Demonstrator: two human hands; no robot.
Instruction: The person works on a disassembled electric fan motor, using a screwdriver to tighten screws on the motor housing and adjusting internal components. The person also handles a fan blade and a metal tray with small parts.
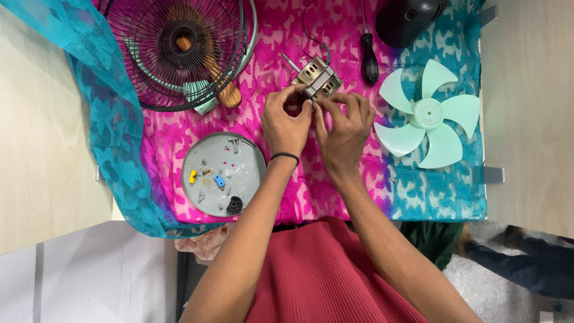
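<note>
A small metal fan motor point(317, 76) with a shaft and black wires rests on the pink and teal cloth point(179, 128). My left hand point(286, 121) and my right hand point(342, 127) both grip its near side with their fingertips. A black band sits on my left wrist. What the fingertips pinch at the motor's edge is too small to tell.
A round grey plate point(251, 179) with several screws and small parts lies to the left. A dark fan grille point(149, 54) with a wooden handle sits at the back left. A black screwdriver point(369, 57), a pale green fan blade point(427, 113) and a black housing point(409, 18) lie to the right.
</note>
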